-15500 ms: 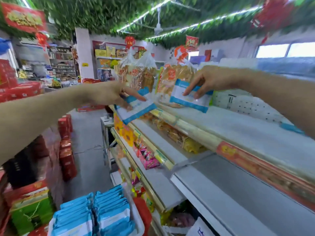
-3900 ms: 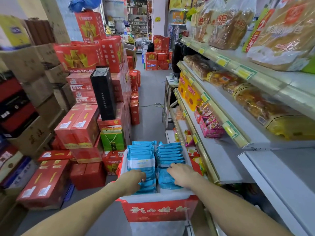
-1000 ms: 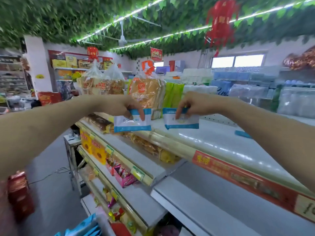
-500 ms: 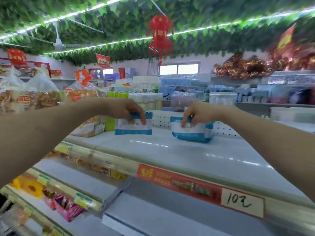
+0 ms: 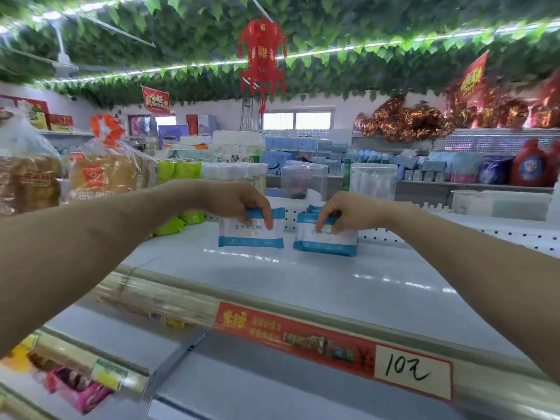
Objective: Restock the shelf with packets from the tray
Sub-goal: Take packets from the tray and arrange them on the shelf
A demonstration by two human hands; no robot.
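Packets (image 5: 251, 236) — tag (image 5: 412, 371) "10元" (handwritten)

My left hand (image 5: 239, 201) covers the top edge of the left packet (image 5: 251, 236) it pinches, and the print on that packet's white face is too small to read. Just right of it, my right hand (image 5: 344, 212) hides the top of the right packet (image 5: 325, 242); how many more stand behind I cannot tell (only a few blue edges (image 5: 312, 209) show). Below and left of the left packet, the pink goods (image 5: 81, 392) are smeared by blur; far to its left, the bread bag (image 5: 27, 183) is cut by the frame edge.
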